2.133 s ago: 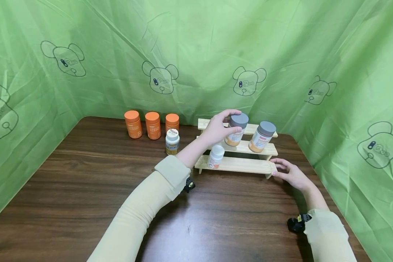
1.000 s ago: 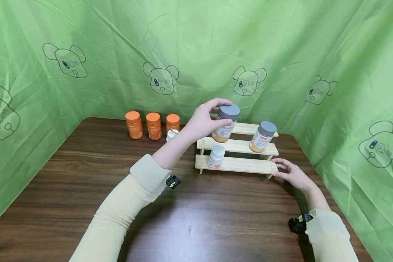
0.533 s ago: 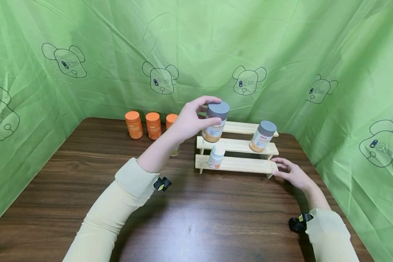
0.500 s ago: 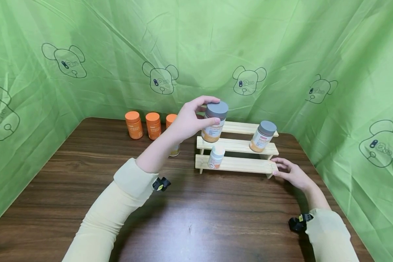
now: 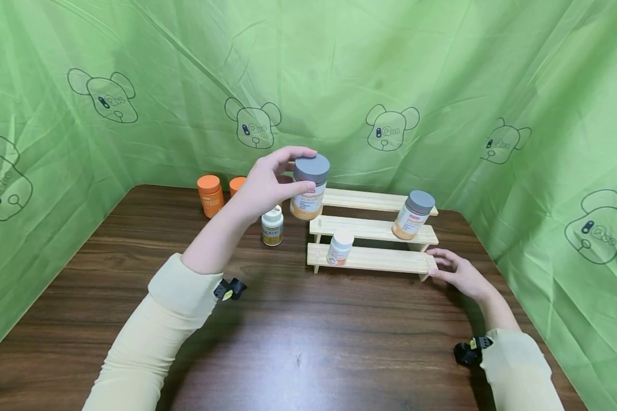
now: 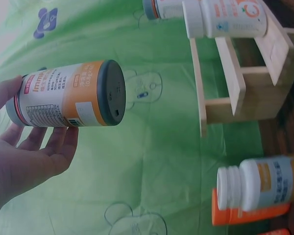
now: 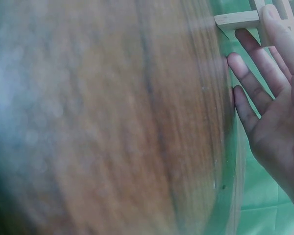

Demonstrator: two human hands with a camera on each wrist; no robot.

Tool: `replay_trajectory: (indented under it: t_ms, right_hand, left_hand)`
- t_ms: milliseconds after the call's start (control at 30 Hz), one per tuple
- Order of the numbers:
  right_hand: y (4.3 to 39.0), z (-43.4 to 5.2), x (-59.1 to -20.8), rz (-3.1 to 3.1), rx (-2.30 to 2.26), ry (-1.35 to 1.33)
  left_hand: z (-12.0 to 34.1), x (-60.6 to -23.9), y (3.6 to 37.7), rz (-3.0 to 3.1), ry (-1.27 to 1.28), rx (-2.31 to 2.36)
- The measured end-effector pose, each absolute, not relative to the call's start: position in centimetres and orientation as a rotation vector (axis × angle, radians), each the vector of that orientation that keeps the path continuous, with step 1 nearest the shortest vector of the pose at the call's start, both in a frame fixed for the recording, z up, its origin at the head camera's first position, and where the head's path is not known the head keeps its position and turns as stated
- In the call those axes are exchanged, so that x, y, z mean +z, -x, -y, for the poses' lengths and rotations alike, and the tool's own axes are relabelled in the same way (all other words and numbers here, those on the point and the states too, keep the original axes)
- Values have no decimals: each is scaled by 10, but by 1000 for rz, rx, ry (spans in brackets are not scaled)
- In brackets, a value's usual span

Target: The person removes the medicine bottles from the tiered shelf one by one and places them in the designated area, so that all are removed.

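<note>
My left hand (image 5: 267,185) grips a grey-lidded bottle (image 5: 309,187) with a white and orange label, held in the air left of the wooden stepped rack (image 5: 375,258). In the left wrist view the same bottle (image 6: 71,100) lies across my fingers (image 6: 59,147). My right hand (image 5: 455,273) rests with straight fingers against the rack's lower right end; the right wrist view shows those fingers (image 7: 257,73) at the wood (image 7: 237,19). A second grey-lidded bottle (image 5: 413,214) stands on the middle step, a small white-capped bottle (image 5: 339,246) on the bottom step.
A white-capped bottle (image 5: 272,225) stands on the dark wooden table (image 5: 298,342) left of the rack. Orange bottles (image 5: 210,196) stand at the back left, partly hidden by my left hand. Green cloth (image 5: 442,85) with bear drawings encloses the table.
My left hand lifted the grey-lidded bottle off the rack's middle step and carried it up and leftward. The right hand stayed at the rack's end.
</note>
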State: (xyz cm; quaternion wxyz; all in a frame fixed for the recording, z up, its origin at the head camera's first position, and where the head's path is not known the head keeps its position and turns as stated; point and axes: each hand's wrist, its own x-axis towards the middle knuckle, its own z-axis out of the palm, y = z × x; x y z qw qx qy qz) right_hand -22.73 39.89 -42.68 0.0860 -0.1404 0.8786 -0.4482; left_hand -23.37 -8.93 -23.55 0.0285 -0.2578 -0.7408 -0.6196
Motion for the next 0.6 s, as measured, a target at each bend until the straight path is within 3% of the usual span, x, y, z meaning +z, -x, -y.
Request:
replay_trajectory:
  t_ms: [600]
  right_hand:
    - [226, -398, -425, -2626, -1323, 412]
  left_hand:
    - [141, -257, 237, 2273, 679, -1898]
